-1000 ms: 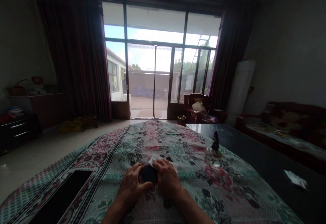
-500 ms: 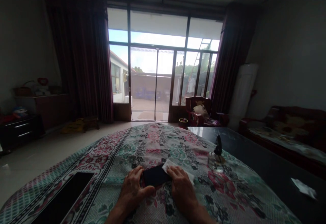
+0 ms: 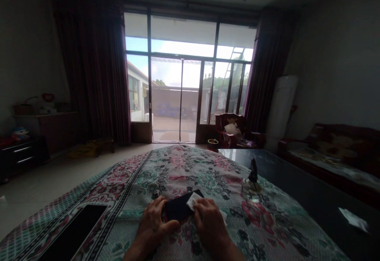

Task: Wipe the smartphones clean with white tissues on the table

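Smartphone [image 3: 178,208], dark, sits between the hands in the middle near part of the bench, right end angled away; can't tell if it's flat on the cloth or slightly lifted. Left hand [image 3: 153,218] is partly curled round its left end, fingers at the far side, thumb along the near edge, so it has hold of it. Right hand [image 3: 209,218] is mostly closed, fingers bunched on a folded white tissue [image 3: 193,201] pressed to the right part of the screen; more tissue pokes out past that hand. Floral tablecloth [image 3: 142,191] underneath, pink, green and black on white. Black-screened device [image 3: 75,229] with pale rim lies flat to the left, cut off by the frame. Clear bottle [image 3: 247,190] with upright dark top stands right of the hands, well apart. Crumpled white wrapper [image 3: 353,219] on dark glossy surface [image 3: 297,186] at far right. Beyond: wooden armchair [image 3: 230,120], glazed door [image 3: 166,99], dark curtains [image 3: 95,75]
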`<state>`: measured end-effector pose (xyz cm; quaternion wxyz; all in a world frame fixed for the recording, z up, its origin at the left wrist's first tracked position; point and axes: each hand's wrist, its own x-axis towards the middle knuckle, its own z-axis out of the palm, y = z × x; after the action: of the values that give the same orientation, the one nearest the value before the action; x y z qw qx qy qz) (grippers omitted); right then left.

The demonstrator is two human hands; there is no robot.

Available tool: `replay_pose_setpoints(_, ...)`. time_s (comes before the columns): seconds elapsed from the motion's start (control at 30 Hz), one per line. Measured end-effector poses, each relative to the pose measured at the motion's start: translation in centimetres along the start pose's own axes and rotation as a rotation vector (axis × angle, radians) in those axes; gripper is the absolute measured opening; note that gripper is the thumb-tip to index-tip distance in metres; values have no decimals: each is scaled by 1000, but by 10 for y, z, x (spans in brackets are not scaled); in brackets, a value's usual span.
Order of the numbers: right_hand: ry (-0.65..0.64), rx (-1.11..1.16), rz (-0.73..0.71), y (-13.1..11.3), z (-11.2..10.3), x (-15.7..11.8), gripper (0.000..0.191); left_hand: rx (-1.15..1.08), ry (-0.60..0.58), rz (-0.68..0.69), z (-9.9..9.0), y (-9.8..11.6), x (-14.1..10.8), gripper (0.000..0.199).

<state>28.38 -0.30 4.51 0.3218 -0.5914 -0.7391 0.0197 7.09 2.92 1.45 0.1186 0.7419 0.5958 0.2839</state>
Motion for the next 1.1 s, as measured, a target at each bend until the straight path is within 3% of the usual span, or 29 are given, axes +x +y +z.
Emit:
replay_pose_setpoints(0.3, 29, -103, 121, 26, -7, 11, 26, 20, -16, -37, -7, 11, -1, 71)
replay_pose_setpoints(0.67, -79, 19, -28, -10, 3, -7, 21, 18, -16, -29, -3, 7, 0, 74)
replay_pose_setpoints(1.1, -31, 31, 73, 13, -3, 9, 23, -15, -23, -9, -3, 4, 0, 67)
